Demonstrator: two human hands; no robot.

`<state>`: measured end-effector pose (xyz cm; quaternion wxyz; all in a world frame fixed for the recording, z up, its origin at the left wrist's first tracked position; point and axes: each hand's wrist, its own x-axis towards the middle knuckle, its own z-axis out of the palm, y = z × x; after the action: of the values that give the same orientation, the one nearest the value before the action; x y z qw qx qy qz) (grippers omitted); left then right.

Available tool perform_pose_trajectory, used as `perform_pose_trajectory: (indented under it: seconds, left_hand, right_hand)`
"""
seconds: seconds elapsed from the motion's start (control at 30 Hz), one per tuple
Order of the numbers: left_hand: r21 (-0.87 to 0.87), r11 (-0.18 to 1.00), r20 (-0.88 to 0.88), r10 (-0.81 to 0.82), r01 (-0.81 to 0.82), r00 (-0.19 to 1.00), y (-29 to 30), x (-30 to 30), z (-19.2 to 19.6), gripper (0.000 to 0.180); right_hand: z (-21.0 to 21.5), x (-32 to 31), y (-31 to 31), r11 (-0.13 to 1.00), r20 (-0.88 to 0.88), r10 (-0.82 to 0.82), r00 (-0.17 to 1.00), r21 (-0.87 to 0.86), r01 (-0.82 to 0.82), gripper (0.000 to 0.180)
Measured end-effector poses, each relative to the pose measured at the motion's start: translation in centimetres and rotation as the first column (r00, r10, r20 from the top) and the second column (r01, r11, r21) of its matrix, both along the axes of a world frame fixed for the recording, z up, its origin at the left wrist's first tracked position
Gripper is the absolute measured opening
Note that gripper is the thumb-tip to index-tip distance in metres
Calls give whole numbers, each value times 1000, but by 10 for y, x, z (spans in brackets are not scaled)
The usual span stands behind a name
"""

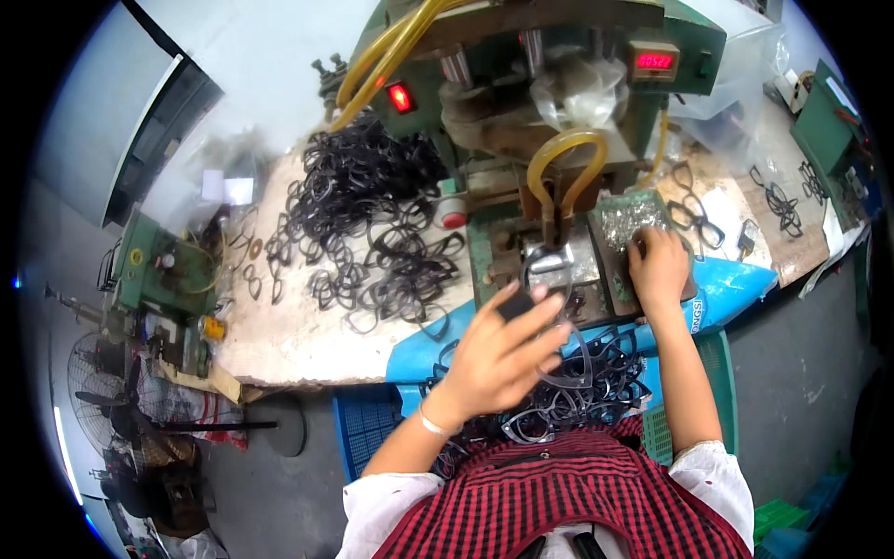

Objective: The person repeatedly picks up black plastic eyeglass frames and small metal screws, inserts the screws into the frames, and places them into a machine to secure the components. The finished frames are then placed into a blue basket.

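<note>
My left hand (pixel 503 356) is in front of the machine's work spot, slightly blurred, its fingers around a translucent grey eyeglass frame (pixel 585 359). Something black covers part of its fingers. The frame reaches up toward the metal fixture (pixel 549 259), below a yellow hose loop (pixel 568 140). My right hand (pixel 661 268) rests at a tray of small shiny metal pieces (pixel 633 216), its fingertips bent together among them. What they pinch is too small to make out. Below my hands, many dark eyeglass frames (pixel 610 373) lie heaped near my lap.
A big pile of black eyeglass frames (pixel 363 177) covers the table (pixel 307 354) left of the green press (pixel 689 42). A red button (pixel 453 220) sits beside the press. A few frames (pixel 697 219) lie to the right. A blue basket (pixel 363 424) and fan (pixel 102 391) stand lower left.
</note>
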<state>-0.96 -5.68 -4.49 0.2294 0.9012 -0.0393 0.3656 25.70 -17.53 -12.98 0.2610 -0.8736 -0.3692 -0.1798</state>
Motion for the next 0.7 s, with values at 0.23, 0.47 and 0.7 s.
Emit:
perform_pose_trajectory:
  seconds: [0.23,0.47,0.7]
  left_hand:
    - [-225,747,643,596,-626,480,9,-93,45,19]
    - [200,651,-85,756,-732,649,122,-30,16,27]
    - [170,619,-203,784,-767,587,183,-39,-110,13]
  right_hand:
    - [5,5,5,985,67,51,996,162,-61,11]
    - [13,-3,9,952,-142,44,989,305,1,7]
    - [1,-17,-61,873,-277,36,960,476,104,12]
